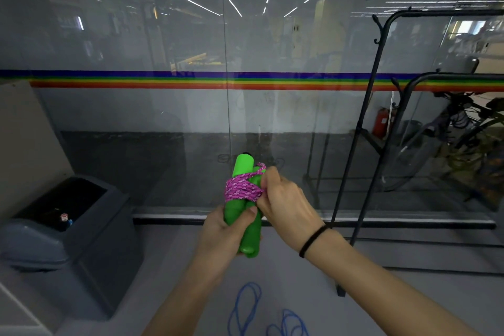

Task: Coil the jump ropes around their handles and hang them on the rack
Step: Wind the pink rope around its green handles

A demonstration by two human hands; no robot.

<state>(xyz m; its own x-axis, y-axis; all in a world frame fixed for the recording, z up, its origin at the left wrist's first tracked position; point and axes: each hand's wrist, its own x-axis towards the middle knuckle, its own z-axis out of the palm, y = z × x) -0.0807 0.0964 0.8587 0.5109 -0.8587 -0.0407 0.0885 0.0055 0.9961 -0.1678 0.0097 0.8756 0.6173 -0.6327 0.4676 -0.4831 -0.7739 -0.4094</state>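
The two green handles are held side by side and roughly upright in the near middle of the scene, in front of the person at mid height, above the floor. They are smooth, bright green and rounded at the ends. The left one stands a little higher, with a dark cap just showing at its top.

A pink rope, braided with paler flecks, is wound in many tight turns round the middle of both handles. One strand crosses up diagonally to a small loop at the top right.

The left hand grips the lower half of the handles. Its fingers curl round from the left and the thumb lies across the front, just under the coil. The right hand is at the right side of the coil with its fingers bent in, pinching the rope there. A black band is on that wrist.

A blue rope lies in loose loops on the pale floor, near and below the hands.

To the right stands the black rack, with a lower one just behind it. A grey bin sits at the left. Beyond is a glass wall with a rainbow stripe across it.
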